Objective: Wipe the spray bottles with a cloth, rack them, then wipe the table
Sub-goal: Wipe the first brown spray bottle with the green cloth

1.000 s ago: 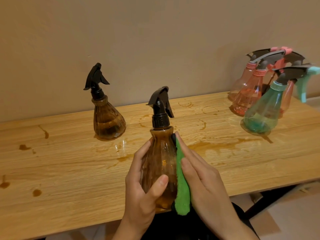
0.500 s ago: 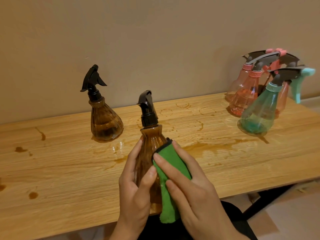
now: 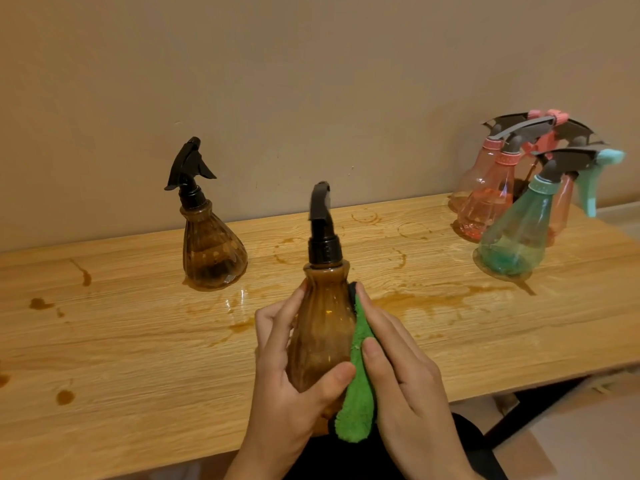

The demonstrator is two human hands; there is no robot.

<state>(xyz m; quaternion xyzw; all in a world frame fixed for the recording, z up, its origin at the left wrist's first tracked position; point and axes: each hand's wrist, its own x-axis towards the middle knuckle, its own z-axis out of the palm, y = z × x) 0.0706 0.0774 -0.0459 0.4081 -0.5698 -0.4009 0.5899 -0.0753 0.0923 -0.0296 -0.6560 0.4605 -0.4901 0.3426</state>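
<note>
the amber spray bottle (image 3: 322, 337) is upright in front of the person, above the near edge of the table (image 3: 138, 341). whether its base rests on anything is hidden. the left hand (image 3: 287, 386) grasps it, fingers wrapped round the far side and thumb across the front. the right hand (image 3: 405, 375), fingers laid nearly straight, presses the green cloth (image 3: 358, 386) flat against the bottle's right flank.

this looks like the wiping step on this bottle, with racking and the table wipe not yet done. the next move likely calls for turning the bottle in the left hand so the cloth reaches the unwiped sides and neck.

a second amber bottle (image 3: 211, 251) stands near the wall, and a teal bottle (image 3: 516, 233) and pink bottles (image 3: 488, 202) cluster at the far right. brown spills (image 3: 433, 296) and drips (image 3: 65, 396) mark the wood.

the held bottle's nozzle is blurred. no rack is plainly visible, though something dark behind the pink bottles may be one.
</note>
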